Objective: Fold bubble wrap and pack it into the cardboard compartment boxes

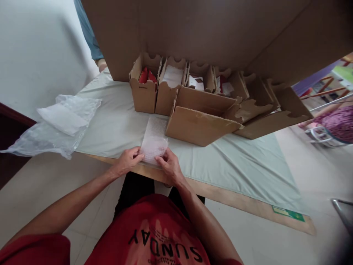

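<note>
A white bubble-wrap sheet [154, 139] lies flat on the pale green cloth of the table [116, 125], near its front edge. My left hand [129, 160] pinches the sheet's near left corner. My right hand [168, 165] grips the near right edge with curled fingers. Just behind the sheet stands a low open cardboard box [198, 123].
A row of small cardboard boxes [154, 90] holding red and white items stands behind, under a large cardboard panel [193, 33]. A clear plastic bag [56, 125] hangs over the table's left end. A person's blue sleeve and hand [95, 51] show at the far left.
</note>
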Tool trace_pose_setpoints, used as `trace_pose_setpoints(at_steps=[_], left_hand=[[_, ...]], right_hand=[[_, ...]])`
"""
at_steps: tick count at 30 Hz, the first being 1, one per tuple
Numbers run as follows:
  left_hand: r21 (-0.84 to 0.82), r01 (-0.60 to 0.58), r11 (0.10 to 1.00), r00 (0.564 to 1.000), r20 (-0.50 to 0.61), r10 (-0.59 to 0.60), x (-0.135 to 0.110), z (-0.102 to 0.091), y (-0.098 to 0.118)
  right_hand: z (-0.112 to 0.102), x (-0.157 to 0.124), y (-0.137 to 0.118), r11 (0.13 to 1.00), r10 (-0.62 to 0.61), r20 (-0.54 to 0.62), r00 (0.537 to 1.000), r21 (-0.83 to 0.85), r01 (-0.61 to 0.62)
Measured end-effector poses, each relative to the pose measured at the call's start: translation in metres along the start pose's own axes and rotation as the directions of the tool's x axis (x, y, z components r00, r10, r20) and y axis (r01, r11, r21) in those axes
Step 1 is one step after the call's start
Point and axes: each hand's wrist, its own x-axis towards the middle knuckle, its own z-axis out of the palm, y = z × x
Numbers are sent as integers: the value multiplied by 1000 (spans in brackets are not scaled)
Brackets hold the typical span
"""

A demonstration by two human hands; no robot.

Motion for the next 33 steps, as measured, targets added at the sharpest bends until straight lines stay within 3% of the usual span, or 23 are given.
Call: trace_pose_setpoints(at_steps=[2, 5, 11, 14, 17, 20, 22, 25, 28, 30, 33], left_hand=[[-55, 89, 995, 994, -58, -92, 5, 4, 2], [-41, 113, 993, 982, -147, -118, 9, 12, 0], [228, 14, 974, 948, -311, 59, 1, 29, -7], [383, -62, 921, 924, -326, 198, -6, 31, -7], [510, -170, 843, 902, -264, 341, -9, 25, -5], [550, -373, 747, 879, -48, 475, -7, 16, -4], [534, -460, 709, 864, 85, 496, -5, 9, -4], [524, -475, 707, 870, 160, 466, -3, 3, -5], [517, -487, 704, 867, 186, 462, -1, 0, -5], [522, -489, 699, 864, 182, 469, 2, -1, -4], [513, -493, 703, 858, 151, 491, 8, -3, -3]], right_hand=[[4, 7, -1, 998, 55, -50, 997, -14, -56], [5, 14, -5, 977, 106, -95, 990, -174, -121], [6, 23, -21, 856, 175, -81, 981, -479, -192], [8, 24, -24, 806, 149, -88, 985, -566, -172], [11, 26, -24, 782, 131, -81, 988, -604, -154], [11, 26, -23, 754, 118, -98, 988, -639, -153], [7, 22, -25, 733, 78, -132, 988, -664, -146], [-4, 8, -30, 704, -94, -139, 986, -709, -33], [-13, -7, -33, 618, -286, 97, 953, -742, 261], [-14, -11, -31, 565, -309, 271, 911, -718, 406], [-10, -6, -25, 550, -269, 353, 896, -708, 443]])
